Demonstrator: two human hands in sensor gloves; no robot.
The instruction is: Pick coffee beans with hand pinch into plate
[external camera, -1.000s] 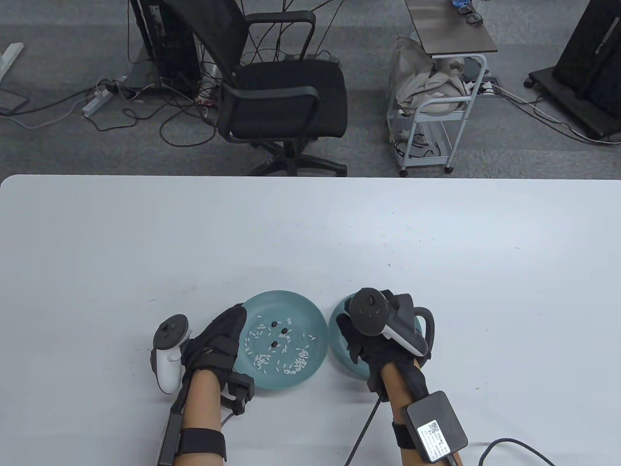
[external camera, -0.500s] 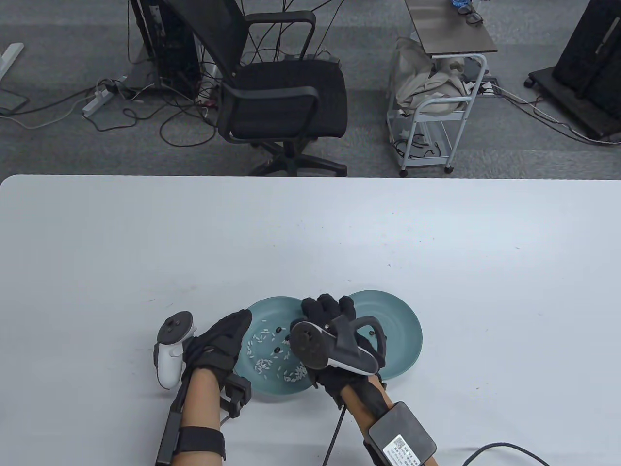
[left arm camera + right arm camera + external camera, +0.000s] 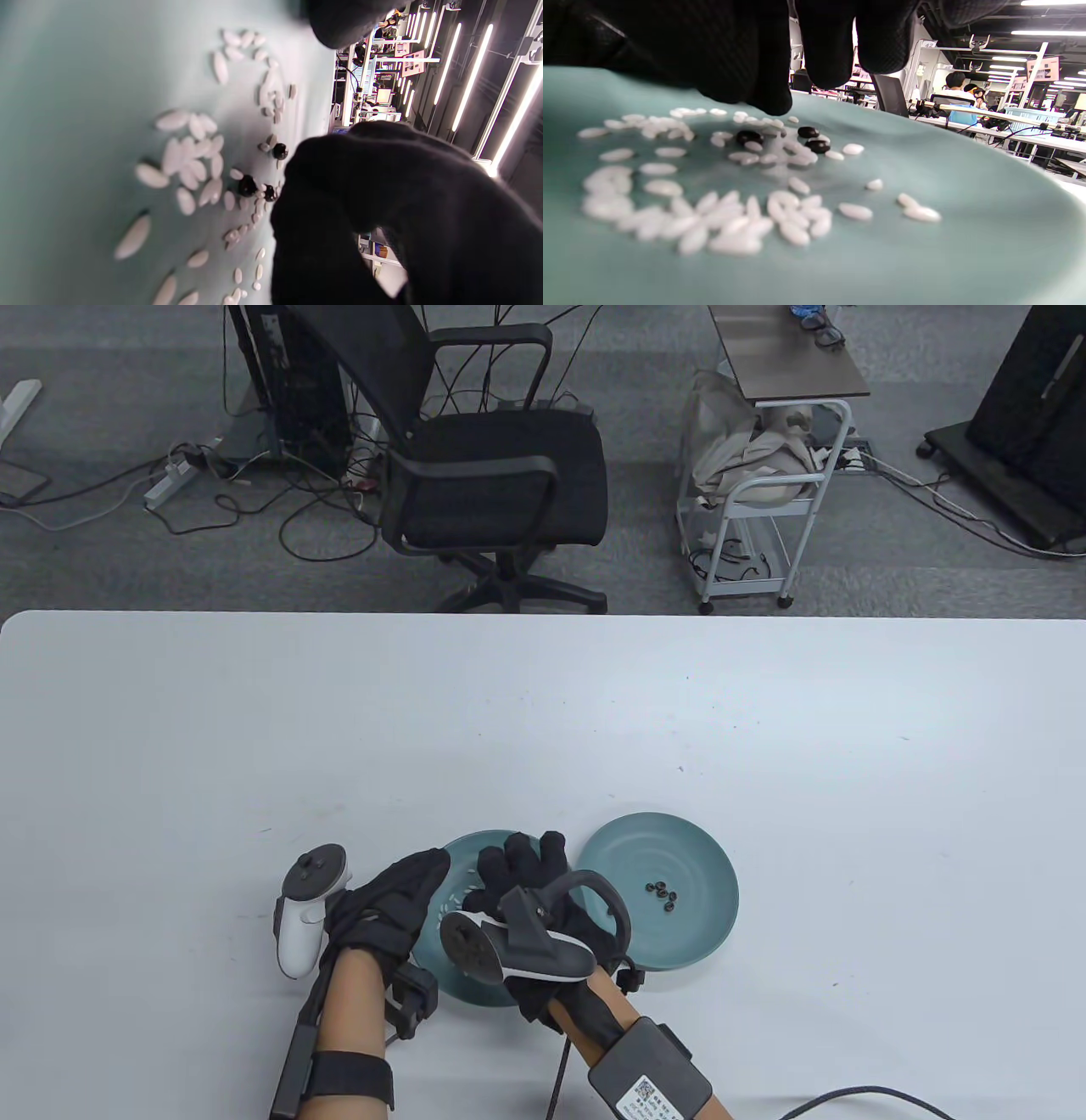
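Note:
Two teal plates lie side by side near the table's front edge. The left plate [image 3: 472,989] holds white rice grains and three dark coffee beans [image 3: 749,136], also seen in the left wrist view [image 3: 247,185]. The right plate [image 3: 679,848] holds several coffee beans [image 3: 663,893]. My right hand [image 3: 509,857] hovers over the left plate, its fingers apart just above the beans [image 3: 797,91], holding nothing. My left hand [image 3: 399,899] rests on the left plate's left rim. The right hand hides most of that plate in the table view.
The white table [image 3: 543,712] stretches far beyond the plates. A black office chair [image 3: 492,466] and a small cart [image 3: 764,475] stand behind the table's far edge. A cable [image 3: 848,1099] trails from my right forearm.
My right hand has moved left from over the right plate to over the left plate, uncovering the beans in the right plate. My left hand has stayed on the rim.

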